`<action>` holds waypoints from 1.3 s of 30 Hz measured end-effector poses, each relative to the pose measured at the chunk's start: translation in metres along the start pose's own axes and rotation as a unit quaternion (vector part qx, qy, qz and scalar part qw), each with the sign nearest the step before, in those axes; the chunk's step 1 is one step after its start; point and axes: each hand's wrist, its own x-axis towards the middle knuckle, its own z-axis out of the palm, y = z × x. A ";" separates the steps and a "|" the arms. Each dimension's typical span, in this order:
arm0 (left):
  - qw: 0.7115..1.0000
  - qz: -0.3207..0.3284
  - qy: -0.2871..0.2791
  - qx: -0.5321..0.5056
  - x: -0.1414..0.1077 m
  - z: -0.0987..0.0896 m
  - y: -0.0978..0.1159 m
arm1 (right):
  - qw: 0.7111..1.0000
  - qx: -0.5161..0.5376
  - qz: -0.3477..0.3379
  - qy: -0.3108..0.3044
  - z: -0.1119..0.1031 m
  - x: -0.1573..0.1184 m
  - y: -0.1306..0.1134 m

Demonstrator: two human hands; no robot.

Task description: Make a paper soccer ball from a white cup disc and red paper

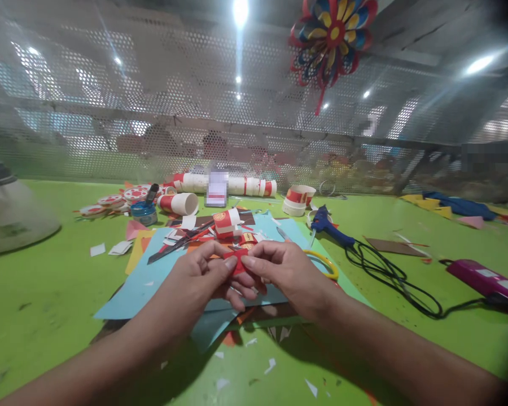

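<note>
A small red piece of paper [238, 263] is pinched between both hands above the light blue sheets [131, 293]. My left hand [209, 273] grips its left side between thumb and fingers. On the right side, my right hand [281, 270] pinches it the same way. Just behind the fingertips lie cut red-and-white paper cup pieces [227, 221]. Scissors with yellow handles [327, 264] rest beside my right hand, partly hidden by it. Dark strips [173, 248] lie across the blue paper on the left.
A blue glue gun [332, 228] with a black cord lies right, near a magenta power strip [485, 281]. Stacked paper cups [232, 184], a blue jar [144, 213] and a cup [178, 204] stand behind. A white container [14, 214] is far left. Paper scraps [271, 365] litter the green table [59, 316].
</note>
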 end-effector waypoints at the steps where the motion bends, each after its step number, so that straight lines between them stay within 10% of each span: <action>1: 1.000 0.000 -0.002 -0.005 0.000 0.000 0.000 | 1.000 0.003 -0.004 0.000 0.001 0.000 0.001; 39: 0.996 -0.023 -0.047 -0.076 0.000 -0.001 -0.003 | 0.998 0.050 -0.025 0.001 0.007 -0.004 0.009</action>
